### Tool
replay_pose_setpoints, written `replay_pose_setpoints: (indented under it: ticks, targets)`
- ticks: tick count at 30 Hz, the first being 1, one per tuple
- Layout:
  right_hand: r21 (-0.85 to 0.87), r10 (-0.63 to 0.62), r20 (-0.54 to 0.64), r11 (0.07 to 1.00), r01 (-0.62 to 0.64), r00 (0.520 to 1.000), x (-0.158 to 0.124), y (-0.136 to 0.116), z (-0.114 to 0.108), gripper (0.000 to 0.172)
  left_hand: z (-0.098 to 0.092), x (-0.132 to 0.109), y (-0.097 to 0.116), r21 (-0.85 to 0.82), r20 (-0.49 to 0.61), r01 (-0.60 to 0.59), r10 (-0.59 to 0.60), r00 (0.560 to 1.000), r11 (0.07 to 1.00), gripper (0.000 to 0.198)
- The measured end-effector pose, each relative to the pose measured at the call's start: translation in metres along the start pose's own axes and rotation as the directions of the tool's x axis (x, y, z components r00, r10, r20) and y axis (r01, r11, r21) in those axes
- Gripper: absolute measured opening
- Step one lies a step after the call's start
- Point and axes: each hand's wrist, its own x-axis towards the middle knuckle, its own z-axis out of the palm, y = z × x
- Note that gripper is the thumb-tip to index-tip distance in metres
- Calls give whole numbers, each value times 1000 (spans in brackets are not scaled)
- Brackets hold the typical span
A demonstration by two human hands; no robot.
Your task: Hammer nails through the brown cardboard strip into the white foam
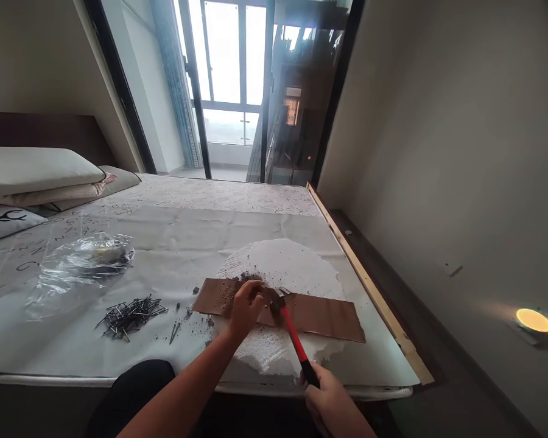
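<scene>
The right hand (331, 398) closes its grip around the black end of a red-handled hammer (295, 337), whose head rests at the centre of a brown board strip (324, 313). The left hand (246, 304) pinches something small, probably a nail, against the strip at 9 o'clock from the hammer head; the item itself is too small to confirm. The strip lies across a white foam slab (292, 267) on the bed (187, 243). A pile of loose nails (130, 313) lies at 9 o'clock from the strip, with a clear plastic bag (89, 258) beyond it. The hammer appears head-heavy and rigid: hold it low on the handle. The strip appears thin and stiff; the foam beneath likely yields and crumbles.
</scene>
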Motion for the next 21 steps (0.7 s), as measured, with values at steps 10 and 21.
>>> replay_pose_setpoints:
  ticks: [10,21]
  targets:
    - [41,19,140,999,-25,990,6,10,-6,20,-106,25,19,400,-139,-64,130,982,914,22]
    - [37,41,241,998,-51,970,1,15,-13,18,-206,-27,-92,927,51,231,-709,704,296,6]
